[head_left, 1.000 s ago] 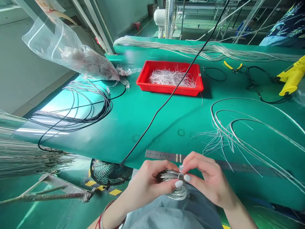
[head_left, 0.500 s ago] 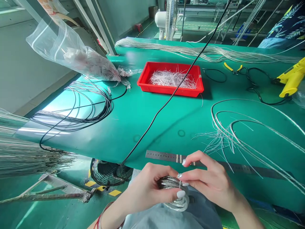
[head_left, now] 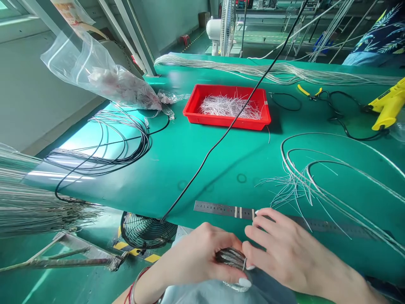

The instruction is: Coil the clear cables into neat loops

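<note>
My left hand [head_left: 205,255] is wrapped around a coiled bundle of silver cable [head_left: 230,257] in front of my lap, its thumb along the lower side. Around the right end of the bundle runs a thin pale tie [head_left: 244,264]. My right hand [head_left: 278,251] meets the bundle there, thumb and index finger pinched at the tie. Its other fingers are bent above, near the steel ruler [head_left: 218,207] on the green table [head_left: 177,177]. The fingers hide part of the tie and the coil.
A red tray [head_left: 228,123] holds thin white strips. Loose silver cables [head_left: 311,185] with frayed ends lie to the right, near a yellow glue gun [head_left: 387,103] and pliers [head_left: 310,92]. Black cable coils [head_left: 126,156] lie left. A black cord [head_left: 205,158] crosses the table above a floor fan [head_left: 145,232].
My right hand has turned over and lowered, its back now facing up and its fingers more curled. My left hand and the bundle have shifted slightly right and down.
</note>
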Motion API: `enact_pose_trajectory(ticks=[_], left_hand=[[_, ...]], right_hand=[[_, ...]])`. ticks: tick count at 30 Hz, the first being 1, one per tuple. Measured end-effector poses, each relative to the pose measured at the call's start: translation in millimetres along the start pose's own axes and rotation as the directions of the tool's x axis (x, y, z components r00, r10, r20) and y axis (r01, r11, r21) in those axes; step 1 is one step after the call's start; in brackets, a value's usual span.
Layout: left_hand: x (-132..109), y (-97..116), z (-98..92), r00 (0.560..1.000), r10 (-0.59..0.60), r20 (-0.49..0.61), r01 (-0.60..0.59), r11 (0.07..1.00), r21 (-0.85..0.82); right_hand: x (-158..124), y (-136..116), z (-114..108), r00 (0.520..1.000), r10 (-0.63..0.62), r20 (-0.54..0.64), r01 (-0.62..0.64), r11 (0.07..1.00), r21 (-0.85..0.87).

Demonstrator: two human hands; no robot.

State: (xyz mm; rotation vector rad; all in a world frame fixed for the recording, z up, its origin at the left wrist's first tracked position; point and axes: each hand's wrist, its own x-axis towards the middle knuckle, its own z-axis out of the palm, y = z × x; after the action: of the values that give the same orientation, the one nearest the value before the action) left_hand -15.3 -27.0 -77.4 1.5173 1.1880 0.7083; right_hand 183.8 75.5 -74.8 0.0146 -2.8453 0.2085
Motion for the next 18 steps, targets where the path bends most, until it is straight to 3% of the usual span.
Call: enact_pose_trajectory(ticks=[6, 18], left_hand=[[1.6, -1.2, 3.8, 0.998, -0.017, 0.065, 0.018, 1.0, -0.02], [-0.3, 0.6, 11.3, 0.998, -0.053, 0.029, 0.052, 0.998, 0.028]], right_hand=[[-2.9, -1.5, 1.2, 0.978, -0.201, 0.05, 0.2, 0.979, 0.033], [-10.7, -11.8, 5.8, 0.981, -0.193, -0.022, 0.191, 0.979, -0.064]])
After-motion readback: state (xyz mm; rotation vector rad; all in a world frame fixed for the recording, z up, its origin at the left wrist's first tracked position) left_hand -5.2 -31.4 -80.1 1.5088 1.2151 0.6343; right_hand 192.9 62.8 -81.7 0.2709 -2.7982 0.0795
